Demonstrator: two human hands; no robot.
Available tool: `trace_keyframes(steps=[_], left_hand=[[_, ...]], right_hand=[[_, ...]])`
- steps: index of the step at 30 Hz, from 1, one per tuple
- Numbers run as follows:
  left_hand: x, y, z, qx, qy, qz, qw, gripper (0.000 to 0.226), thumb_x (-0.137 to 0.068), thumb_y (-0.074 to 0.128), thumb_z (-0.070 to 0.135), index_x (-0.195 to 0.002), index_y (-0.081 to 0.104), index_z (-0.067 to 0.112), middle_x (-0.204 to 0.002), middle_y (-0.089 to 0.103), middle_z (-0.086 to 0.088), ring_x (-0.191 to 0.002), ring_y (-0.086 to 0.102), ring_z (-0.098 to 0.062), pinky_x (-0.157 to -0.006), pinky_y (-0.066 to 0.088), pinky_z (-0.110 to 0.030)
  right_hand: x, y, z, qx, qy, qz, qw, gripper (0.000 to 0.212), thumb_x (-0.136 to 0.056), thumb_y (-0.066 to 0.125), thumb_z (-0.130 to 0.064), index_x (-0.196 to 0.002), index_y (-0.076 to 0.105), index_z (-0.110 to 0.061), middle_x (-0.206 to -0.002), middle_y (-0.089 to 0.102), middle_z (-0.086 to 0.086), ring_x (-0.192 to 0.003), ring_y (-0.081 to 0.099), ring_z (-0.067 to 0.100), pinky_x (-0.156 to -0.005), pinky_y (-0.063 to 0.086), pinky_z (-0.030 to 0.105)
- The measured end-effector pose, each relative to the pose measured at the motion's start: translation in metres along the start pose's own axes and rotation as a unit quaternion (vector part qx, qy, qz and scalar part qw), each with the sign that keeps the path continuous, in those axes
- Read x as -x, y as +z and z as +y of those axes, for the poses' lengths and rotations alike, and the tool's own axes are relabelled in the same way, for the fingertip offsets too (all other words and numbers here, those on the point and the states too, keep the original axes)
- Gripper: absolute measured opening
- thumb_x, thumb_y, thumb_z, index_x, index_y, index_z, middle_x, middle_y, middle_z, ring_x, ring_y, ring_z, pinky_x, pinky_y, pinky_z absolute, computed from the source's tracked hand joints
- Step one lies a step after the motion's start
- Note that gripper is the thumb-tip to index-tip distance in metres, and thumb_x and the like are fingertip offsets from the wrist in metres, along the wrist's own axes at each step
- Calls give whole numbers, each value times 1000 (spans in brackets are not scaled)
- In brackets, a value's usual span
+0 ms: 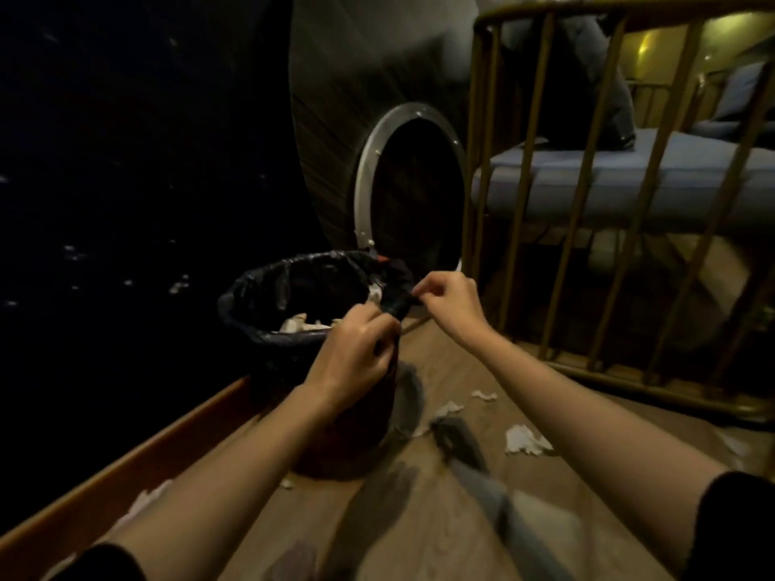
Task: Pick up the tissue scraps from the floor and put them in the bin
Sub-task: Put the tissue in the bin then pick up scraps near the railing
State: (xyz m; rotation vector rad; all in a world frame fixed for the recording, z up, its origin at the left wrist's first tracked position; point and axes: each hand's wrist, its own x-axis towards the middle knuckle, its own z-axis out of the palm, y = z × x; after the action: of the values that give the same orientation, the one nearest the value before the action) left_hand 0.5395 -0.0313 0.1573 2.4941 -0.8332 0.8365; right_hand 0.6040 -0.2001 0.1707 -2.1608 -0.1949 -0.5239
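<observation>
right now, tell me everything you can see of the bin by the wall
The bin is a small dark round one, upright on the wood-look floor. A glossy black plastic liner is folded over its rim. White tissue scraps lie inside. The left hand and the right hand both pinch the liner's gathered edge at the near right rim.

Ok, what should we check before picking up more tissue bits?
1. Round bin upright on the wooden floor: ok.
2. Black plastic liner open at the top: ok.
3. White tissue already inside: ok.
4. Left hand and right hand free: not ok, both pinch the liner's edge.
5. White tissue scraps left on the floor: not ok.
6. Scraps under the gold metal railing: cannot tell.
</observation>
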Motion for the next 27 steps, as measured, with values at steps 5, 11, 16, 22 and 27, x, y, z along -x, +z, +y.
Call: trace_keyframes(steps=[5, 11, 16, 22, 27], left_hand=[[17, 129, 15, 15, -27, -242, 970, 39, -77, 54, 11, -116, 54, 14, -115, 52, -12, -106, 50, -31, -88, 45, -38], [42, 232, -4, -1, -212, -360, 909, 69, -85, 47, 7, -144, 18, 29, -154, 13, -15, -133, 27, -39, -109, 33, -47], [37, 265, -15, -9, -236, -314, 920, 44, -86, 47, 7, -128, 46, 19, -125, 48, -18, -106, 51, -35, -89, 47, -43], [27, 282, -8, 86, -260, -256, 927, 19, -74, 55, -9, -76, 65, 7, -87, 65, -13, -84, 62, -28, -73, 52, -37], [-16, 314, 9, 113, -202, -232, 945, 9, -81, 57, -1, -81, 65, 4, -134, 50, -14, -123, 48, -30, -94, 45, -38]], right_hand=[[22, -23, 126, 101, 135, -96, 981, 25, -79, 65, -5, -100, 68, -18, -102, 68, 9, -100, 61, 22, -83, 53, 36], [60, -30, 258, 206, 331, -116, 913, 66, -77, 70, -32, -134, 38, -27, -143, 36, 9, -129, 36, 35, -97, 44, 42], [74, -14, 287, 221, 364, -194, 884, 98, -73, 71, -47, -146, 9, -29, -158, 0, 0, -144, -3, 34, -115, 15, 51], [122, 0, 288, 235, 182, -99, 950, 39, -91, 52, -18, -128, 45, -9, -139, 40, 11, -128, 33, 25, -104, 31, 33], [151, -7, 302, 240, 101, -29, 965, 23, -87, 47, 3, -99, 62, -9, -100, 62, 8, -100, 50, 23, -77, 39, 26]])
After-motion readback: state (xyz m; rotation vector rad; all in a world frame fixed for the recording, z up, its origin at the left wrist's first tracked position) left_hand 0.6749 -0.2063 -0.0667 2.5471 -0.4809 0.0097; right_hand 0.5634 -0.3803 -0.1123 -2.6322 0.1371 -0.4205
